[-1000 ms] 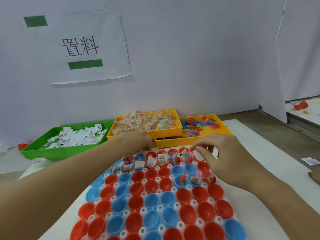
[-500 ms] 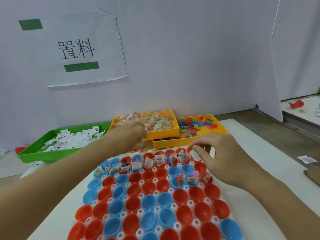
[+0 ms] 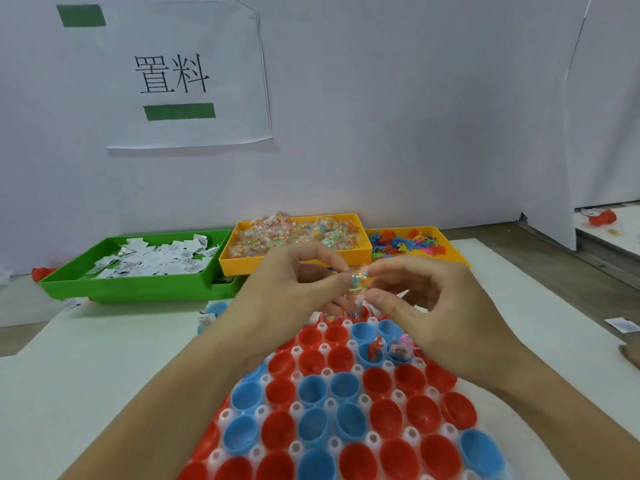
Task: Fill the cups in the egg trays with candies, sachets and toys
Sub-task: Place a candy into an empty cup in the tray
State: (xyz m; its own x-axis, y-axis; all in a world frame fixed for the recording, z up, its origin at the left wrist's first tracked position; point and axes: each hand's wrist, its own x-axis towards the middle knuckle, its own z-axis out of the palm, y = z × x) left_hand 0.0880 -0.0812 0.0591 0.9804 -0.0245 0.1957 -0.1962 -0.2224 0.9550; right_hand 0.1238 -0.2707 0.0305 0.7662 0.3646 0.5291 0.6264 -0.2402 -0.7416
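A white egg tray [image 3: 325, 370] full of red and blue cups [image 3: 313, 389] lies in front of me. Two blue cups at the right hold toys and a sachet [image 3: 398, 349]; the far row is mostly hidden by my hands. My left hand [image 3: 294, 292] and my right hand [image 3: 426, 306] meet above the tray's far end, both pinching a clear candy packet [image 3: 358, 282] between their fingertips. Behind stand a green bin of white sachets [image 3: 152, 261], an orange bin of candy packets [image 3: 298, 233] and an orange bin of coloured toys [image 3: 408, 242].
The tray rests on a white mat [image 3: 86, 375] on a wooden table. A white wall with a paper sign [image 3: 173, 74] stands right behind the bins. A loose sachet [image 3: 621, 323] lies at the right edge, and a red piece [image 3: 602, 216] lies far right.
My left hand came back from the candy bin with a packet. Both hands moved together over the tray's far end and now pinch that packet between them.
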